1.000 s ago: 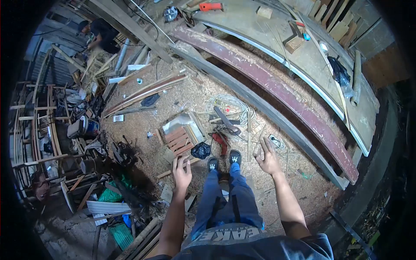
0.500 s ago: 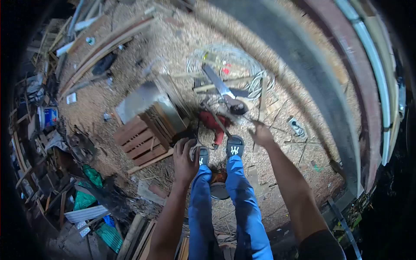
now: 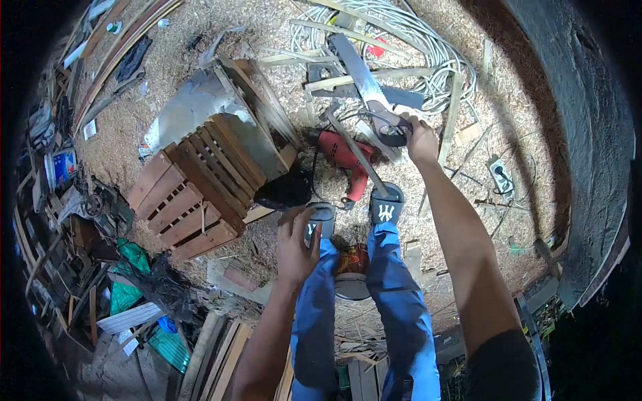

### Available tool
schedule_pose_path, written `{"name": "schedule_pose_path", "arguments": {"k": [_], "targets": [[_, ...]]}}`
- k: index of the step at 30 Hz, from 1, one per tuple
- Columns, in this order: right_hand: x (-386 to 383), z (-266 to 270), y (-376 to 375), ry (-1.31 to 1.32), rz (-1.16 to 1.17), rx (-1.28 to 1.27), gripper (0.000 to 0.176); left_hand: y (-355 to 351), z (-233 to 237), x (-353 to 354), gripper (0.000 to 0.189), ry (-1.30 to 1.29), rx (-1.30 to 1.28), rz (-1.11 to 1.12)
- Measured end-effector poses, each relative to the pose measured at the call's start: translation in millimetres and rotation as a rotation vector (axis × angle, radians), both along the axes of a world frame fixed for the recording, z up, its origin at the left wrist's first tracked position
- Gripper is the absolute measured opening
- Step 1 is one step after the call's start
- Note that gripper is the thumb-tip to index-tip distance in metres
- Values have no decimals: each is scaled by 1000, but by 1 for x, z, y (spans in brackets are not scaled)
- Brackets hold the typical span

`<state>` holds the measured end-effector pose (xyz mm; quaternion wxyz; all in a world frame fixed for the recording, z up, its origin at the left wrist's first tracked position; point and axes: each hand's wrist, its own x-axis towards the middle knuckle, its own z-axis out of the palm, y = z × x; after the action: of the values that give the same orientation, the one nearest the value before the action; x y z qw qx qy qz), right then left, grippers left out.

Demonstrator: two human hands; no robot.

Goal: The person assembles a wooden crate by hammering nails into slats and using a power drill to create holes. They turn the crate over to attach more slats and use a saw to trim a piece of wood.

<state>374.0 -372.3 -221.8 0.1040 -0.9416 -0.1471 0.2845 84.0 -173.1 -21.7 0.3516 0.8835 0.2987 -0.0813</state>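
Head view. Your right hand (image 3: 420, 139) is stretched out to 12 o'clock from your feet, its fingers at the dark handle of a saw (image 3: 364, 80). They curl toward that handle, but you cannot tell from here whether they have closed round it.

The saw lies flat on the sawdust floor, blade running off toward 11 o'clock across loose wood strips, beside a coil of cable (image 3: 435, 47). It is not yet lifted. On this evidence the reach is made, and the grip and the pick-up remain to be done.

Your left hand (image 3: 297, 248) hangs free above your left knee, fingers spread and holding nothing, just short of your left sandal (image 3: 321, 219).

Between your feet and the saw lie a hammer (image 3: 368, 168), its shaft slanting toward your right foot, and under it a red drill (image 3: 336, 150). A slatted crate (image 3: 190, 204) sits at 10 o'clock, well apart from both hands.
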Motion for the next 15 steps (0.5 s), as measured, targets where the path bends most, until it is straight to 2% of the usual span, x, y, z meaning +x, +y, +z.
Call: {"name": "schedule_pose_path", "arguments": {"k": [2,4,8,10,12,14,15], "targets": [[-4,4,0,-63,46,39,31,5,3,7,34,12,-28,-2],[-4,6,3,-78,28,-31,29,10,7,15,33,-15,-34,-3],[6,-10,9,121,101,-188,39,16,9,26,30,-67,-31,-3],[4,0,12,86,47,-137,41,15,14,26,30,-74,-16,-13],[6,28,7,42,-13,-98,43,13,27,27,30,-54,-44,-16],[16,71,8,-47,46,21,45,9,46,24,30,-74,-34,-33],[21,95,5,-190,130,55,41,8,58,23,30,-83,-23,-47]]}}
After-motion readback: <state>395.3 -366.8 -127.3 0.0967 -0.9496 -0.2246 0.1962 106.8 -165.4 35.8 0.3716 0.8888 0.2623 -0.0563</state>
